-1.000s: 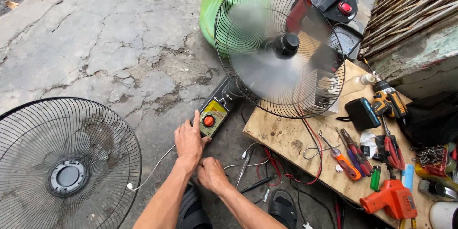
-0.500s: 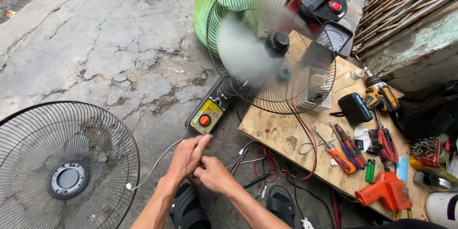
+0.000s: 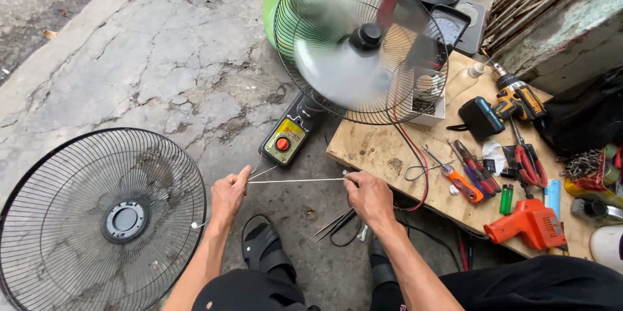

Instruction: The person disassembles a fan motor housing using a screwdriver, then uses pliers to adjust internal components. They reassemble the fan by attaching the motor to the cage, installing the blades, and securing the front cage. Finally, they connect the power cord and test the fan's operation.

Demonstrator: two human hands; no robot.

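A detached fan guard lies on cracked concrete at left, while a fan spins above a wooden board strewn with tools. Below them, the left hand and right hand, each pinched shut, stretch a white wire taut between them, near a control box.
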